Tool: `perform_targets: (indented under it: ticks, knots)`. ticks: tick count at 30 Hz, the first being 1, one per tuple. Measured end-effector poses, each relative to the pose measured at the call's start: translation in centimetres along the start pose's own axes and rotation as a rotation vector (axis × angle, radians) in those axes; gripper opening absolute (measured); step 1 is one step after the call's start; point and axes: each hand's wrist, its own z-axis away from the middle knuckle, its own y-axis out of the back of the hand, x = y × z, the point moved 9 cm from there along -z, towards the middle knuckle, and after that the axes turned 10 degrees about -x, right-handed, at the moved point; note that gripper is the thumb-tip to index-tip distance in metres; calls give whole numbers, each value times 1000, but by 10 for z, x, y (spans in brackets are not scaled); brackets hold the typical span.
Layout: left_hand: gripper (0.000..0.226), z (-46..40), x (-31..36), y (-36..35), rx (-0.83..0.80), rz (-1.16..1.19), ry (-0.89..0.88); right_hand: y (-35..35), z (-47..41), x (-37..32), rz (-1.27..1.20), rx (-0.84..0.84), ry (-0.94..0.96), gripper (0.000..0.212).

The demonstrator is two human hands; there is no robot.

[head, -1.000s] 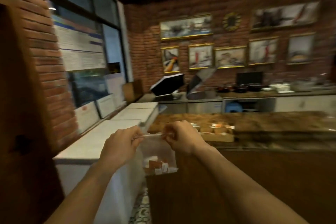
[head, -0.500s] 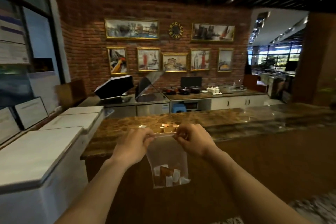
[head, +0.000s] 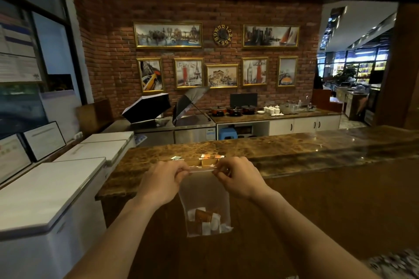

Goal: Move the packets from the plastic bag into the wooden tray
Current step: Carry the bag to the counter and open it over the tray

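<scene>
Behind a brown marble counter (head: 283,149), a brick wall (head: 108,56) is carrying framed pictures (head: 168,34) and a clock (head: 223,35), while white chest freezers (head: 45,188) are lining the left side. Both hands are holding a clear plastic bag (head: 204,195) upright in front of the counter's edge, the left hand (head: 162,182) and right hand (head: 238,178) each pinching the top strip with clenched fingers (head: 181,171). Brown and white packets (head: 205,221) are lying at the bag's bottom, and a wooden tray (head: 208,162) is sitting on the counter just beyond the hands, with loose sachets (head: 209,156) beside it.
</scene>
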Motion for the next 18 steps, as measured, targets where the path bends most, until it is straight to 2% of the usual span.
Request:
perform_targets:
  ticks: [9,18]
  knots:
    - [19,-36,3,-24,-24,-67,50,-11,-36,41,-41,-35,40,12]
    - [17,-119,-53,-66,-92,67,67,-51,-123,79,-46,-79,32,12]
